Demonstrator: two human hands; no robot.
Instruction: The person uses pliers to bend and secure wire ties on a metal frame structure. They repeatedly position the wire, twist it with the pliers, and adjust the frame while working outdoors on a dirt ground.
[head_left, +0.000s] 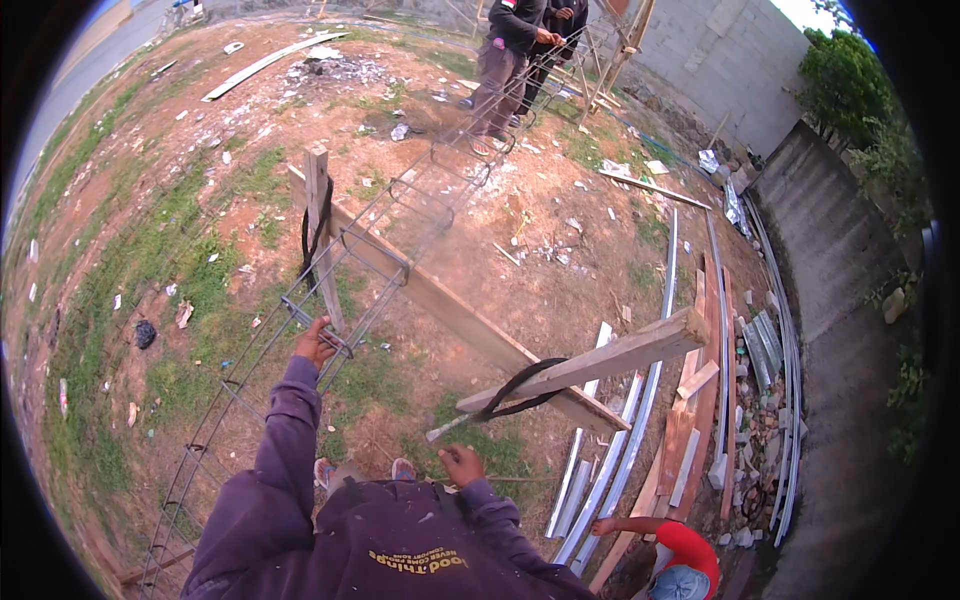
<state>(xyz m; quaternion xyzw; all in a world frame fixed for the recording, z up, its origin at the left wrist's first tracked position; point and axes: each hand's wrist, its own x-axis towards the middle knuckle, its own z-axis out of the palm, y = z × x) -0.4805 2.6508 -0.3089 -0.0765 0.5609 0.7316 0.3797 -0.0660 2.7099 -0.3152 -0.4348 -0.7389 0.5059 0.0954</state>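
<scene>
A long rebar cage (395,225) with square stirrups runs from the lower left up to the far middle. My left hand (316,343) is closed around its near bars, beside a stirrup. The cage crosses a wooden crossbeam (450,300), which is lashed with black strapping to a far post (318,200) and a near post (620,350). My right hand (461,466) is held low in front of my body with its fingers curled; what it holds, if anything, I cannot make out. A short pale-tipped rod (447,429) shows just beyond it, under the near post.
Two people (510,60) stand at the cage's far end, one with a hand near it. At lower right a person in a red shirt (688,560) bends by metal channels (620,460) and planks (680,440). A concrete wall (850,260) bounds the right; litter dots the ground.
</scene>
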